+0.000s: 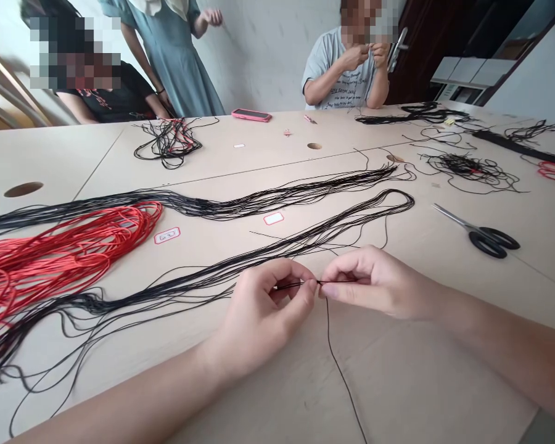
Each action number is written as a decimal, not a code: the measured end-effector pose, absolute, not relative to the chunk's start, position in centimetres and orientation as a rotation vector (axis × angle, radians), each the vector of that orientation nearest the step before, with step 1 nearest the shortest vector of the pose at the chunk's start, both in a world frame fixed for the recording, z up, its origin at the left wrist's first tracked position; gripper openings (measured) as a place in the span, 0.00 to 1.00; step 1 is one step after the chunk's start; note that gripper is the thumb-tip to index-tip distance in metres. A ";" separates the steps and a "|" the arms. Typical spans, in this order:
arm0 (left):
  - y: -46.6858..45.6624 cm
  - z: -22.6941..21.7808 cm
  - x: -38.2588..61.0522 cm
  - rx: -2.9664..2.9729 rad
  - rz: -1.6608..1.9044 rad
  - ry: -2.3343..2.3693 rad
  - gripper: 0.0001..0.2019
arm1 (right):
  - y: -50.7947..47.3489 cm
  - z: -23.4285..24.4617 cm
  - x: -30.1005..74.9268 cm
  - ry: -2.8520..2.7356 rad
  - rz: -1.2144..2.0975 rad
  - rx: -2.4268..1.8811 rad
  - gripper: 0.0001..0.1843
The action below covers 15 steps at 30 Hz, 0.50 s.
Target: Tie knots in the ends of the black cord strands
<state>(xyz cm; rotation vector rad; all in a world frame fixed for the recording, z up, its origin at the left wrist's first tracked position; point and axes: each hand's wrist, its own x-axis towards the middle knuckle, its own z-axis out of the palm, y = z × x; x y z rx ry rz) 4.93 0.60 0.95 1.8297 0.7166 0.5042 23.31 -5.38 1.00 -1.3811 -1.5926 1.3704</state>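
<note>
My left hand (259, 317) and my right hand (374, 283) meet above the pale table, fingertips almost touching. Each pinches a thin black cord (296, 285) between thumb and fingers, and the hands hide the exact join. Another strand of black cord (337, 364) falls from my right fingertips toward the near table edge. A long bundle of black cords (240, 269) lies just beyond my hands, with a second black bundle (203, 206) farther back. Red cords (60, 253) spread across the left side.
Black-handled scissors (483, 237) lie to my right, beside tangled black cords (472, 168). A pink phone (251, 115) rests at the far side. Across the table, a seated person (340, 74) works with raised hands. Two more people (171, 55) are at the far left.
</note>
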 end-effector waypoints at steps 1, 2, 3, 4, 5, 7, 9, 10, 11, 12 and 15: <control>0.6 0.8 4.8 1.863 0.498 0.718 0.06 | -5.4 1.0 23.3 -1.597 1.370 -1.374 0.11; 0.5 0.7 4.8 1.908 0.501 0.723 0.06 | -5.5 1.1 23.3 -1.607 1.363 -1.372 0.11; 0.5 0.6 4.7 1.963 0.514 0.732 0.06 | -5.5 1.1 23.3 -1.621 1.347 -1.374 0.11; 0.5 0.6 4.6 2.026 0.537 0.744 0.06 | -5.6 1.2 23.3 -1.641 1.325 -1.382 0.11; 0.4 0.5 4.6 2.089 0.568 0.755 0.06 | -5.7 1.3 23.2 -1.667 1.295 -1.394 0.11; 0.4 0.4 4.6 2.193 0.628 0.768 0.06 | -5.8 1.5 23.0 -1.728 1.208 -1.423 0.11; 0.3 0.4 4.6 2.254 0.665 0.768 0.06 | -5.9 1.5 22.8 -1.805 1.091 -1.448 0.10; 0.4 0.5 4.6 2.273 0.676 0.767 0.06 | -5.9 1.4 22.7 -1.849 1.025 -1.448 0.09; 0.4 0.5 4.6 2.287 0.686 0.766 0.07 | -5.9 1.3 22.7 -1.890 0.955 -1.439 0.09; 0.4 0.5 4.6 2.298 0.692 0.762 0.06 | -5.9 1.1 22.7 -1.924 0.887 -1.429 0.08; 0.3 0.5 4.7 2.315 0.657 0.743 0.05 | -5.9 0.5 22.7 -1.995 0.722 -1.384 0.07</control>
